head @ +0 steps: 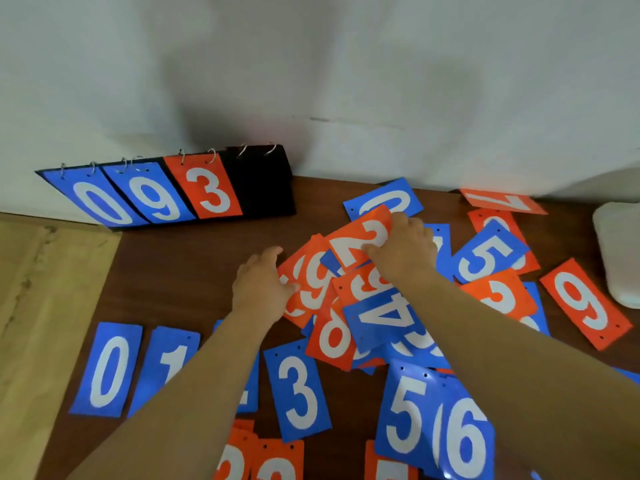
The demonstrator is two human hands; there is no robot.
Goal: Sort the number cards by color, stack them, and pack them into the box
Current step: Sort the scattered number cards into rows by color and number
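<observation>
Blue and orange number cards lie jumbled on the brown table. My right hand grips an orange 2 card at the top of the pile, lifted slightly over a blue 0 card. My left hand rests flat with fingers spread on the left edge of orange cards. A blue 4 card lies just below my right wrist. Blue cards 0, 1 and 3 form a row near me, with blue 5 and 6 at the right.
A black flip scoreboard showing 0, 9, 3 leans against the white wall at the back left. A cardboard sheet lies along the table's left side. A white object sits at the right edge. Orange cards 9 and 7 lie to the right.
</observation>
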